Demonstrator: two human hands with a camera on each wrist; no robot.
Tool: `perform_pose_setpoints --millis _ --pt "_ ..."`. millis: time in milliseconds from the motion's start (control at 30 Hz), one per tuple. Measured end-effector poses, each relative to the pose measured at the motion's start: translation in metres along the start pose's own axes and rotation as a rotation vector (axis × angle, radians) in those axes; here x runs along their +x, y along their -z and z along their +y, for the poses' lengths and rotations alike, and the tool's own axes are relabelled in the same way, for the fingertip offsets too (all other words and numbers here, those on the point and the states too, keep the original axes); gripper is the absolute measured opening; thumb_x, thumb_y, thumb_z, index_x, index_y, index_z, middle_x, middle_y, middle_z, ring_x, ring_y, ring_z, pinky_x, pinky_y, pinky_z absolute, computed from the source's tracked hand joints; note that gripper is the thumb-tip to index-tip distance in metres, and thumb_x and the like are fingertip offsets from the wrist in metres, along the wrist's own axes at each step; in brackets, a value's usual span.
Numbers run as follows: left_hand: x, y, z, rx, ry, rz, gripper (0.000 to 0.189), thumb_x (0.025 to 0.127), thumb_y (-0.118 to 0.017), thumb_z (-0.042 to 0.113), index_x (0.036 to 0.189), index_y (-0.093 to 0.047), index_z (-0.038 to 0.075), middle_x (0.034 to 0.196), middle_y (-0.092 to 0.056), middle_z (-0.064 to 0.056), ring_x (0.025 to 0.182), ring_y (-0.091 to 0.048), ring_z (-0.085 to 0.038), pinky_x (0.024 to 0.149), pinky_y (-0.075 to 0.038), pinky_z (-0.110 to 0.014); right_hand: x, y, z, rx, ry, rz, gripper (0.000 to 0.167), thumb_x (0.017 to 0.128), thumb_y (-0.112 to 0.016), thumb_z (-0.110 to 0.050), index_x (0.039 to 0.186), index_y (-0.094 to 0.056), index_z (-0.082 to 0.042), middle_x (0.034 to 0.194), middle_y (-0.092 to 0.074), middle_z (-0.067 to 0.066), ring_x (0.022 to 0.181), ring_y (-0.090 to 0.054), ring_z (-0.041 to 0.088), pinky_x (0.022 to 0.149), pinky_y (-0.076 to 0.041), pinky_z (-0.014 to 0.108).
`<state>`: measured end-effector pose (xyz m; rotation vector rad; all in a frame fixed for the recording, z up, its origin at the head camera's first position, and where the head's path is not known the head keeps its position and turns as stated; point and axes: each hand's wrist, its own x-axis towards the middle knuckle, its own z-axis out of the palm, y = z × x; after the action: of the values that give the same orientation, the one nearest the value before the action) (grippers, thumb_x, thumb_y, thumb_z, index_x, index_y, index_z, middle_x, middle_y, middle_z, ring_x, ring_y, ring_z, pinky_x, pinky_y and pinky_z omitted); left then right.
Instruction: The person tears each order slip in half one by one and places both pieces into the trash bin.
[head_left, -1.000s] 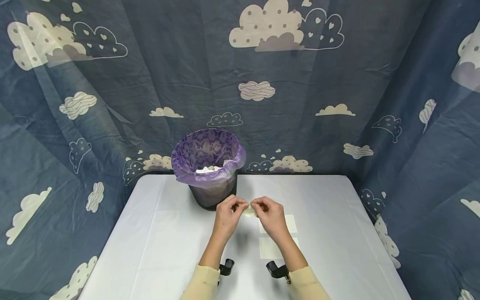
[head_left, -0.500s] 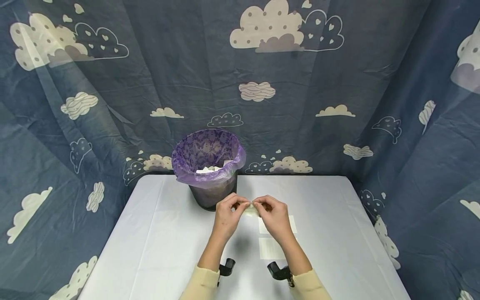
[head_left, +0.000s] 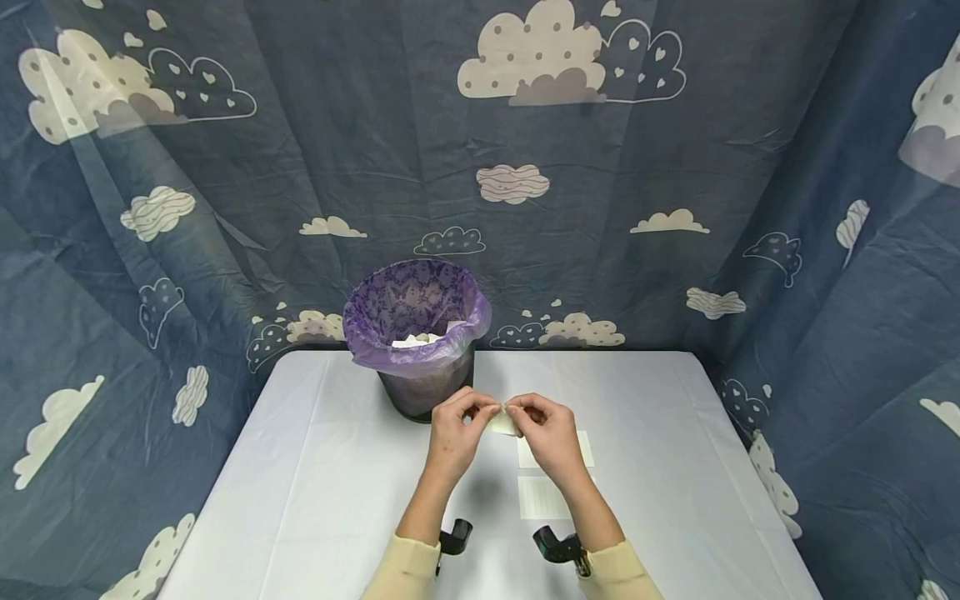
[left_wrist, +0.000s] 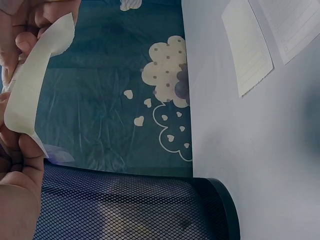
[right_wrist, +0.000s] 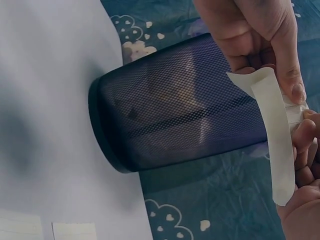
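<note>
A small piece of cream paper (head_left: 502, 422) is held up between my two hands above the table. My left hand (head_left: 453, 427) pinches it from the left, and my right hand (head_left: 550, 433) pinches it from the right, the fingertips nearly meeting. In the left wrist view the paper (left_wrist: 31, 85) hangs as a bent strip with rounded ends. The right wrist view shows the paper strip (right_wrist: 275, 135) with a curled flap at its upper end. Fingers hide its far side, so I cannot tell whether it is folded or torn there.
A black mesh bin (head_left: 423, 392) with a purple liner (head_left: 412, 358) stands at the back left, white scraps (head_left: 416, 340) inside. Two lined paper sheets (head_left: 528, 454) (head_left: 542, 498) lie on the white table (head_left: 352, 500), partly under my right arm. A cloud-patterned curtain (head_left: 420, 125) surrounds the table.
My right hand has shifted slightly right since a second ago, while the left barely moved. The paper's lower part shows a little more below the fingertips.
</note>
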<state>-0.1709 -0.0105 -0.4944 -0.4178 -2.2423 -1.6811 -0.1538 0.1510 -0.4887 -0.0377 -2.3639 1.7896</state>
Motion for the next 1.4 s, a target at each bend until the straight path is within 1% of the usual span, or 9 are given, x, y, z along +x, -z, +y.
perform_pose_setpoints --millis 300,400,500,633,933,1133,1300,1400 --pt "-0.0008 -0.0005 -0.0011 -0.023 0.008 0.009 0.008 0.090 -0.083 0.015 0.089 -0.081 0.007 0.085 -0.075 -0.003 0.074 -0.060 -0.006 0.070 -0.050 -0.018 0.0005 -0.0007 0.0009 0.063 -0.061 -0.008 0.010 0.099 -0.075 -0.013 0.099 -0.078 -0.004 0.077 -0.067 0.003 0.065 -0.055 0.013 0.055 -0.041 0.019" --pt "-0.0010 -0.0010 -0.0008 -0.037 0.008 0.014 0.005 0.090 -0.083 0.013 0.087 -0.081 0.009 0.085 -0.075 -0.002 0.074 -0.061 -0.007 0.069 -0.050 -0.018 0.0006 -0.0012 0.0018 0.086 -0.082 -0.010 0.011 0.099 -0.075 -0.014 0.100 -0.078 -0.003 0.078 -0.068 0.003 0.066 -0.057 0.012 0.057 -0.044 0.019" --pt "-0.0015 -0.0018 -0.0005 -0.050 0.000 0.018 0.006 0.089 -0.083 0.012 0.087 -0.081 0.007 0.085 -0.075 -0.001 0.074 -0.061 -0.008 0.069 -0.050 -0.018 0.0010 -0.0011 0.0036 0.110 -0.100 -0.005 0.012 0.099 -0.075 -0.014 0.101 -0.078 -0.003 0.080 -0.070 0.003 0.067 -0.058 0.011 0.059 -0.047 0.019" --pt "-0.0025 -0.0022 -0.0009 -0.050 -0.007 0.018 0.006 0.089 -0.084 0.013 0.088 -0.081 0.007 0.084 -0.075 -0.001 0.074 -0.062 -0.009 0.069 -0.050 -0.018 0.0012 -0.0007 0.0041 0.121 -0.102 0.005 0.013 0.099 -0.075 -0.013 0.101 -0.077 0.000 0.081 -0.070 0.002 0.067 -0.059 0.010 0.060 -0.049 0.019" --pt "-0.0021 -0.0020 -0.0011 -0.050 -0.011 0.024 0.005 0.090 -0.083 0.010 0.088 -0.082 0.005 0.085 -0.076 -0.007 0.073 -0.061 -0.009 0.068 -0.049 -0.017 0.0024 -0.0001 0.0014 0.102 -0.086 0.013 0.011 0.099 -0.075 -0.012 0.100 -0.078 -0.001 0.078 -0.070 0.003 0.066 -0.058 0.010 0.058 -0.048 0.018" --pt "-0.0021 -0.0002 -0.0001 -0.046 -0.017 0.027 0.006 0.090 -0.083 0.012 0.088 -0.082 0.006 0.084 -0.075 -0.007 0.073 -0.060 -0.010 0.067 -0.049 -0.017 0.0040 0.0005 0.0005 0.118 -0.092 0.016 0.011 0.099 -0.075 -0.011 0.100 -0.078 0.000 0.077 -0.069 0.003 0.065 -0.058 0.010 0.057 -0.047 0.019" --pt "-0.0026 0.0014 -0.0001 -0.030 -0.024 0.040 0.007 0.090 -0.083 0.015 0.086 -0.082 0.009 0.082 -0.075 -0.003 0.072 -0.060 -0.008 0.067 -0.049 -0.018 0.0050 0.0008 0.0022 0.115 -0.096 0.032 0.012 0.099 -0.075 -0.011 0.100 -0.078 0.000 0.074 -0.067 0.002 0.064 -0.056 0.009 0.055 -0.042 0.017" --pt "-0.0023 0.0020 -0.0003 -0.019 -0.027 0.043 0.008 0.089 -0.083 0.018 0.086 -0.082 0.011 0.081 -0.074 -0.001 0.071 -0.060 -0.006 0.067 -0.049 -0.018 0.0055 0.0011 0.0027 0.109 -0.096 0.037 0.011 0.099 -0.075 -0.011 0.100 -0.078 0.000 0.073 -0.067 0.001 0.063 -0.056 0.009 0.054 -0.041 0.018"
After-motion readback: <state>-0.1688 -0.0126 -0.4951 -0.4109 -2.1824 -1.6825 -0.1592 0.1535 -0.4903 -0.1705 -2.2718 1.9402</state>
